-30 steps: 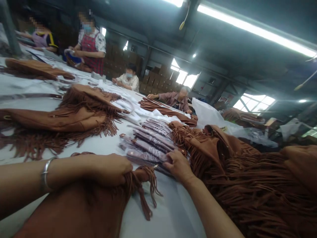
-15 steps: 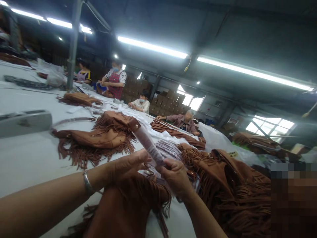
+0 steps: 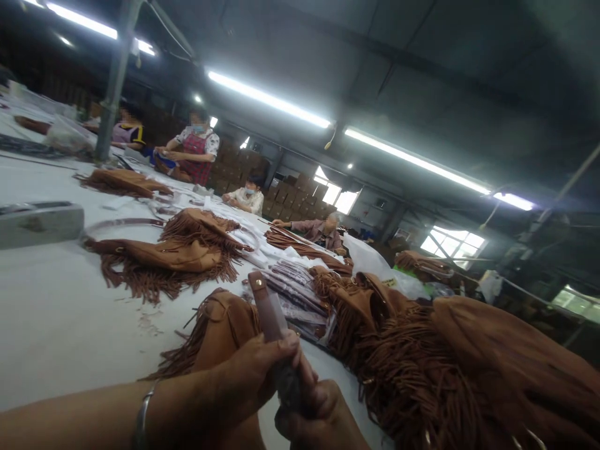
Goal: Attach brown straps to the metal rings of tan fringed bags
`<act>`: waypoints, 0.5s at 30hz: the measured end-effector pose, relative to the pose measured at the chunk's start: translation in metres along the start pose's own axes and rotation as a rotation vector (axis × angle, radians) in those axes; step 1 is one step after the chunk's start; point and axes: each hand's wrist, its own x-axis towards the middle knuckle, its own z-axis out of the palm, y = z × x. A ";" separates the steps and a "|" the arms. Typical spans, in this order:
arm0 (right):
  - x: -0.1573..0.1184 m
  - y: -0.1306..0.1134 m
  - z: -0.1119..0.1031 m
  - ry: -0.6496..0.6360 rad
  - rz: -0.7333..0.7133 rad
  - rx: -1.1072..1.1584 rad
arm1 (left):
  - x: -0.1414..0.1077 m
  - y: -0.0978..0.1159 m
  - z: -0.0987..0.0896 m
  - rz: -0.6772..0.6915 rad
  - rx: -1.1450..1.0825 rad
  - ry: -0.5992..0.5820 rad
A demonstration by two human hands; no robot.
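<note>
A brown strap (image 3: 269,307) wrapped in clear plastic rises between my hands, its leather end with a metal stud pointing up. My left hand (image 3: 262,369), with a silver bangle at the wrist, is closed around the strap's middle. Just below and to the right, my right hand (image 3: 312,406) is closed on its lower part. Behind my left forearm lies a brown fringed bag (image 3: 227,325), partly hidden by my arm. More plastic-wrapped straps (image 3: 295,284) lie in a pile beyond my hands.
Fringed brown bags (image 3: 187,247) lie on the white table (image 3: 70,312) at left; a large heap of bags (image 3: 497,362) fills the right. A grey metal box (image 3: 40,222) stands at the left edge. Several people work at the table's far side.
My left hand has gone from spread fingers beside the strap to closed around it. Both hands and the strap sit lower, and the strap is more upright. The view has turned right.
</note>
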 end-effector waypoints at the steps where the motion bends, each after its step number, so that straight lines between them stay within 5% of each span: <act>1: -0.004 0.001 0.001 0.009 -0.026 -0.011 | -0.003 -0.004 0.004 -0.023 0.022 0.002; 7: -0.032 -0.004 -0.026 -0.076 -0.034 -0.067 | -0.012 -0.017 0.018 -0.112 0.075 0.030; 12: -0.040 -0.044 -0.044 0.390 -0.221 -0.294 | -0.008 -0.027 0.023 -0.112 0.177 -0.019; 15: -0.026 -0.065 -0.030 0.347 -0.300 -0.295 | -0.004 -0.035 0.029 -0.155 0.309 -0.048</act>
